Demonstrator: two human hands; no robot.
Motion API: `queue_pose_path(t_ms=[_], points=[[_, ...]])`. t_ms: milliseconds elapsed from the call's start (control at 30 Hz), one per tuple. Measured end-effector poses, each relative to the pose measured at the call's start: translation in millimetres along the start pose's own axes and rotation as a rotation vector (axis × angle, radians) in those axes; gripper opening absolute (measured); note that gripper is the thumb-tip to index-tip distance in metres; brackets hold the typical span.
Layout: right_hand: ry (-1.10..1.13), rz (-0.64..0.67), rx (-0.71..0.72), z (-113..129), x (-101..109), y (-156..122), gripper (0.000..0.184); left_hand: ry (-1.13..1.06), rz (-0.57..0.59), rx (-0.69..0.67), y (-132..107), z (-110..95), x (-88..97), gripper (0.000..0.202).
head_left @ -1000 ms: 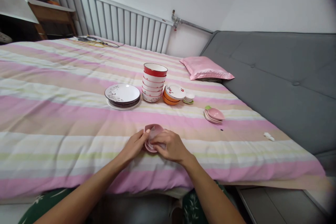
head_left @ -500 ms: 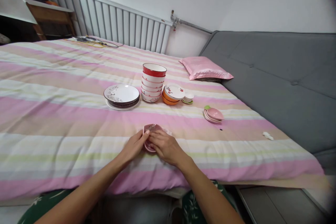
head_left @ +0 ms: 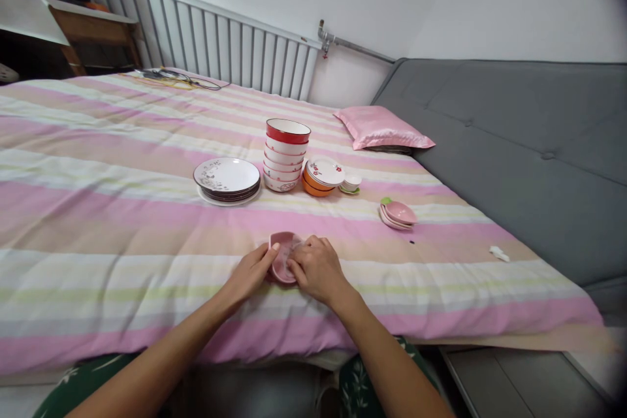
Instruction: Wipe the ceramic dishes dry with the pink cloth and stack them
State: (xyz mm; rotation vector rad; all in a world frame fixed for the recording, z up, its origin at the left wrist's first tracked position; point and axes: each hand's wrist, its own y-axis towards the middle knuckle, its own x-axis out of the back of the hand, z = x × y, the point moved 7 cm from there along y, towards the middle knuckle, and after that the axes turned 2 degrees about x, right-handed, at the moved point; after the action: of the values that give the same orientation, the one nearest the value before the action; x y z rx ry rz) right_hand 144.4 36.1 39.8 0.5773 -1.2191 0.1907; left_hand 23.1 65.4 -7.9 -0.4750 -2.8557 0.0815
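Observation:
A small pink dish rests at the near edge of the bed, tilted a little toward me. My left hand grips its left rim, thumb over the inside. At its right side my right hand is curled, with fingertips pressed inside the dish. Something thin, pale and see-through, a cloth or a plastic film, shows by those fingers; I cannot tell which. To the right lie several stacked pink dishes with a green leaf-shaped tab.
Beyond my hands stand stacked plates, a tall stack of bowls, orange bowls topped with flowered plates, and small white dishes. A pink pillow lies by the grey headboard. A crumpled white scrap lies right.
My right hand has drawn back to the right and curled its fingers, uncovering more of the dish's inside. My left hand keeps its hold on the rim.

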Motion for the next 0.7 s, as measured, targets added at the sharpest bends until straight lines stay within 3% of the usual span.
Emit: queue_pose_path(t_ms=[233, 433, 700], points=[[0.221, 0.094, 0.086, 4.0, 7.3, -2.8, 0.022, 0.033, -0.022, -0.009, -1.4, -2.8, 2.5, 0.044], [0.588, 0.218, 0.166, 12.1, 6.2, -6.0, 0.037, 0.046, -0.031, -0.011, -2.6, -6.3, 3.9, 0.042], [0.569, 0.268, 0.132, 7.6, -3.7, -10.2, 0.058, 0.05, -0.029, -0.012, -3.2, -6.6, 3.4, 0.043]])
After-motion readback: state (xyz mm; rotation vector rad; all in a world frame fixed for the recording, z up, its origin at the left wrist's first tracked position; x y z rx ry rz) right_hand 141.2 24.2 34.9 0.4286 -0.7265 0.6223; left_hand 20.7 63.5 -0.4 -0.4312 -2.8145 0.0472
